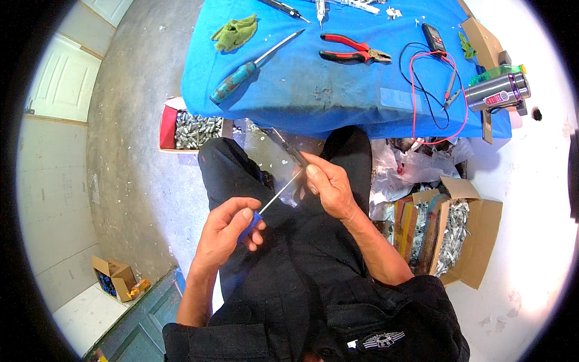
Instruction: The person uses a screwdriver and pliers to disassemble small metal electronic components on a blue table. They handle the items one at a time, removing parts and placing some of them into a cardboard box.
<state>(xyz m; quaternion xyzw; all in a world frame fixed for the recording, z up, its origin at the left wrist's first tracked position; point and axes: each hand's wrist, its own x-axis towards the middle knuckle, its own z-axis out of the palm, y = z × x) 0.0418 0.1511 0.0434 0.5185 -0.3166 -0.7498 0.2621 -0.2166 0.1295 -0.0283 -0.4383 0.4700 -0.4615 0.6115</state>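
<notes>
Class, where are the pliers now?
In the head view, above centre and slightly right, the pliers lie on blue cloth between the teal screwdriver and the meter.

Blue-handled screwdriver (257,219), dark tool (294,154), both aslant

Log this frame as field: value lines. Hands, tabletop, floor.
left hand: grips blue-handled screwdriver, shaft angled toward the right hand
right hand: holds dark slender piece with a thin metal tip, exact kind unclear
contact: screwdriver tip ends by right fingers; touching or not, cannot tell
tabletop: blue cloth, red-and-black-handled pliers, teal-handled screwdriver, green rag, multimeter
floor left: red-and-white box of small metal parts
floor right: open cardboard box of metal parts
</notes>
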